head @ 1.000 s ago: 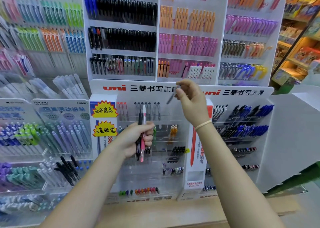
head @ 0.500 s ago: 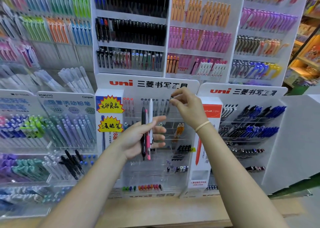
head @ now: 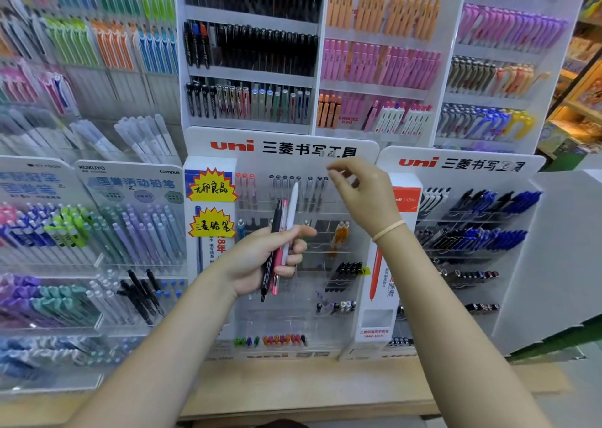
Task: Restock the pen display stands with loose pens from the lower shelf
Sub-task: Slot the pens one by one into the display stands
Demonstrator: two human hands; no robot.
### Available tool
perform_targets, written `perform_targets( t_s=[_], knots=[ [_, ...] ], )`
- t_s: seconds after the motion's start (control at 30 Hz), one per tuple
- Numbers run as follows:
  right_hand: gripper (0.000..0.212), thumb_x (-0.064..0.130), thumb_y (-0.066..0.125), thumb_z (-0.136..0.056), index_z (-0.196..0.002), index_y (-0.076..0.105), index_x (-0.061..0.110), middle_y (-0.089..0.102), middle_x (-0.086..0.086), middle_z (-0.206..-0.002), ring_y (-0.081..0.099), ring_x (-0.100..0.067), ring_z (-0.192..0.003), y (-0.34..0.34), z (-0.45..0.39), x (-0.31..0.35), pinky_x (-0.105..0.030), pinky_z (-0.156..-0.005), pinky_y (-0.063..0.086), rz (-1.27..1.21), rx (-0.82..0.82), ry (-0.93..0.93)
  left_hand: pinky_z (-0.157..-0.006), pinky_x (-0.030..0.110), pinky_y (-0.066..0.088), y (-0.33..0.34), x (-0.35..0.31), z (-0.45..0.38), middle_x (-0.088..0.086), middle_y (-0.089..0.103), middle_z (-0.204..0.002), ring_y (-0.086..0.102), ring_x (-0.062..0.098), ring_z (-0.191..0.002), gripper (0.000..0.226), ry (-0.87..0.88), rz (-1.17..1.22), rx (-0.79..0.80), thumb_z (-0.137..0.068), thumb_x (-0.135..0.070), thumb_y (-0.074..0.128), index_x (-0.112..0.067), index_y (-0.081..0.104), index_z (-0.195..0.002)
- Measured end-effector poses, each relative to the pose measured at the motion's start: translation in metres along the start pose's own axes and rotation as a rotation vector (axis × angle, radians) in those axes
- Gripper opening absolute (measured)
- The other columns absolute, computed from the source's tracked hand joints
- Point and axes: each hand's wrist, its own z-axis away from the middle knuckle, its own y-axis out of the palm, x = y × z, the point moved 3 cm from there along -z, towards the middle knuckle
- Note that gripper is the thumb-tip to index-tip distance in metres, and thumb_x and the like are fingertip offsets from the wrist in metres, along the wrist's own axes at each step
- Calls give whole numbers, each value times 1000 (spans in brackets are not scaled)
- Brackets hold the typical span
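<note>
My left hand (head: 257, 258) grips three loose pens upright in front of the clear uni display stand (head: 280, 147): a black pen (head: 273, 232), a pink pen (head: 280, 255) and a white pen (head: 292, 206). My right hand (head: 365, 199) is raised at the right end of the stand's top row of grey pens (head: 293, 186). Its thumb and forefinger are close together just above the last pen top, and I see nothing between them. The stand's lower tiers hold few pens.
A second uni stand (head: 456, 167) with blue and black pens stands to the right, beside a white panel (head: 566, 248). A Kokuyo pencil stand (head: 130, 180) is on the left. Full pen racks (head: 250, 49) rise behind. The wooden shelf edge (head: 325, 385) runs below.
My right hand carried a grey pen to the stand's top row, set it in and now has nothing visible in its fingers. My left hand kept its three pens.
</note>
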Motion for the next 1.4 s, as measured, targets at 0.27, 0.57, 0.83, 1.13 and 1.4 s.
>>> perform_targets(
  t_s=[0.27, 0.57, 0.83, 1.13, 1.4],
  knots=[
    [13, 20, 64, -96, -94, 66, 7, 65, -5, -65, 52, -16, -47, 12, 48, 15, -21, -43, 42, -595, 323, 514, -41, 18, 34, -3, 14, 13, 7, 59, -79, 49, 11, -55, 40, -82, -199, 84, -100, -23, 51, -2, 56, -133],
    [4, 5, 60, -96, -96, 62, 1, 72, -21, -81, 69, -29, -67, 11, 114, -10, -27, -55, 56, -876, 204, 736, -32, 15, 28, -29, 36, 15, 6, 69, -76, 50, 7, -45, 22, 117, 43, -406, -84, -15, 70, -3, 68, -102],
    [8, 0, 67, -89, -91, 60, 2, 72, -23, -83, 70, -32, -74, 24, 149, 4, -37, -70, 59, -796, 448, 665, -34, 16, 28, -15, 45, 19, -2, 66, -68, 49, 6, -47, 31, 169, 79, -455, -81, -25, 71, -6, 72, -106],
    [11, 16, 62, -96, -101, 67, 7, 74, -10, -89, 68, -20, -80, 12, 143, 7, -37, -78, 57, -756, 333, 605, -39, 18, 26, 1, 53, 31, 2, 51, -48, 37, 8, -40, 23, 147, -120, -320, -86, -29, 65, -7, 71, -89],
    [12, 12, 61, -96, -101, 72, 13, 71, 10, -77, 64, -3, -69, -1, 129, 21, -28, -69, 48, -816, 365, 526, -40, 18, 23, 21, 62, 38, -6, 42, -42, 29, 6, -36, 24, 146, -232, -162, -92, -24, 59, -3, 70, -92]
  ],
)
